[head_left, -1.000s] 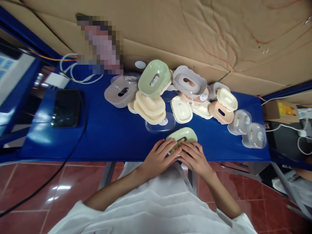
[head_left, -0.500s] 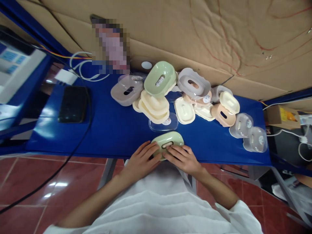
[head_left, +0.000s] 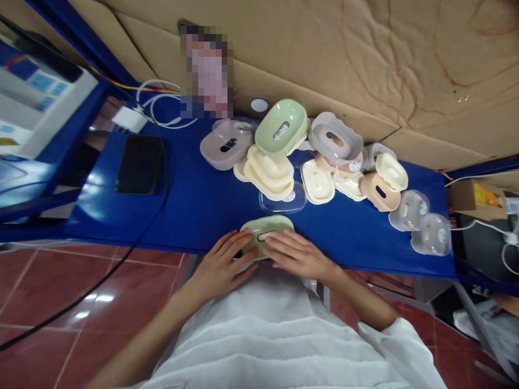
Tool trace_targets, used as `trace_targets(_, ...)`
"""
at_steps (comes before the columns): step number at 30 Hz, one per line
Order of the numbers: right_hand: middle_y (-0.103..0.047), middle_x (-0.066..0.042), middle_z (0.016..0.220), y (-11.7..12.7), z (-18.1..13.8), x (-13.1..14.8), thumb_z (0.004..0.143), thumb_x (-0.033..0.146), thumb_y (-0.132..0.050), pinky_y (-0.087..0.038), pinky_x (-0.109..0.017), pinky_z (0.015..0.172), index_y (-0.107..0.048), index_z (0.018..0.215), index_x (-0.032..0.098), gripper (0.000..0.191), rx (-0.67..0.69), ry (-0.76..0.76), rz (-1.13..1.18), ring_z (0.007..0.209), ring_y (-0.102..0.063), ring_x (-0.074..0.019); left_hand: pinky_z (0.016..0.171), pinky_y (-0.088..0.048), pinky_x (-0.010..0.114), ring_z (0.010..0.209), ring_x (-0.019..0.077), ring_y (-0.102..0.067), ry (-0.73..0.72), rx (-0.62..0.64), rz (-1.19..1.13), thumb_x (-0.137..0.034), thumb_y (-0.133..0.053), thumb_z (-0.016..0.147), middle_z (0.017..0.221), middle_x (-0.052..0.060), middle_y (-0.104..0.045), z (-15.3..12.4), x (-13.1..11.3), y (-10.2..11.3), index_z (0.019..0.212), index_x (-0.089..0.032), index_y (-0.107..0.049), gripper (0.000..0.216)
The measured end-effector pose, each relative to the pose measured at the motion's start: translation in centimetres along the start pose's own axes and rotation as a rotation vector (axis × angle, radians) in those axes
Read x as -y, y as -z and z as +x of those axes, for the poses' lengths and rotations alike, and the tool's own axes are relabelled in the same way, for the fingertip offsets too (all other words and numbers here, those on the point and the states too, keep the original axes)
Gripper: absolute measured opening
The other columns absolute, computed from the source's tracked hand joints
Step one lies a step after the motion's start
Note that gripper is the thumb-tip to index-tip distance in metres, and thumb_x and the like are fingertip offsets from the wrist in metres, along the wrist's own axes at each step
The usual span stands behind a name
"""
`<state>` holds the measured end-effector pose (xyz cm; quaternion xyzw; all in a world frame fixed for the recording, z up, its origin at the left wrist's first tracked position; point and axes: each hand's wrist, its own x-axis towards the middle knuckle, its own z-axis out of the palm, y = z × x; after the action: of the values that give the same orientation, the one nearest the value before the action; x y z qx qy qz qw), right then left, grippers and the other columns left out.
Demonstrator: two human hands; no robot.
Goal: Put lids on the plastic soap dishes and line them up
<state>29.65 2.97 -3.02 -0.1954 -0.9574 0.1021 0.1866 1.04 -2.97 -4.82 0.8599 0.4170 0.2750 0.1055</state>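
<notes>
A pale green oval plastic dish (head_left: 267,222) with a slot in its middle lies at the front edge of the blue table. My left hand (head_left: 221,265) rests on its left side, fingers stretched out over the rim. Flat across its right part lies my right hand (head_left: 298,255), fingertips beside the slot. Both hands touch the dish without wrapping round it. A pale piece shows in the slot, partly covered by my right fingers. Just behind the dish is a clear plastic lid (head_left: 279,204), beside stacked cream plastic trays (head_left: 270,173).
Along the back stand another green dish (head_left: 281,127), a grey one (head_left: 336,138) and a peach one (head_left: 381,193). Clear-lidded boxes (head_left: 432,235) sit at the right end. On the left lie a black flat object (head_left: 139,165), a white adapter (head_left: 130,119) and a black cable (head_left: 160,208).
The camera view has turned slightly left. Along the table edge, the green dish and both hands have shifted a little leftward. My right fingers now lie flatter across the dish.
</notes>
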Motion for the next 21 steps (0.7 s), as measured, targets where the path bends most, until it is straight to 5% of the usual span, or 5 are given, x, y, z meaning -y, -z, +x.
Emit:
trace_targets(6,-0.065,-0.016,0.150,1.4,-1.0,-4.0,0.110,0.031,-0.059,-0.037,-0.060,0.130,-0.047,0.165,0.023,0.057,-0.034,-0.466,-0.146,0.150,-0.054,-0.0314,0.109,-0.061,0.059,0.149,0.0417,-0.054,0.085,-0.097,-0.063,-0.023,-0.080,0.094,0.154,0.017,-0.056,-0.3,0.7,0.4,0.120,-0.023,-0.071,0.027)
trace_targets(10,-0.066,-0.011,0.119,1.4,-3.2,-4.0,0.102,0.033,-0.074,-0.050,-0.058,0.119,-0.066,0.149,0.028,0.048,-0.192,-0.478,-0.160,0.139,-0.060,-0.0343,0.111,-0.061,0.059,0.149,0.0393,-0.055,0.075,-0.068,-0.181,-0.018,-0.075,0.097,0.155,0.018,-0.053,-0.3,1.1,0.7,0.124,-0.022,-0.067,0.028)
trace_targets(15,-0.060,-0.013,0.129,2.4,-4.7,-1.6,0.106,0.021,-0.064,-0.058,-0.051,0.116,-0.060,0.156,0.030,0.051,-0.338,-0.540,0.064,0.139,-0.061,-0.0308,0.112,-0.062,0.057,0.149,0.0389,-0.055,0.087,-0.063,-0.204,-0.018,-0.077,0.097,0.160,0.020,-0.048,0.6,0.9,-0.1,0.141,-0.022,-0.061,0.047)
trace_targets(21,-0.067,-0.013,0.145,1.5,-4.3,0.8,0.105,0.017,-0.065,-0.043,-0.061,0.130,-0.058,0.157,0.027,0.053,-0.190,-0.317,0.123,0.149,-0.057,-0.0300,0.119,-0.057,0.054,0.154,0.0356,-0.052,0.103,0.029,-0.283,-0.029,-0.076,0.100,0.174,0.019,-0.036,3.1,0.9,-1.3,0.170,-0.032,-0.031,0.084)
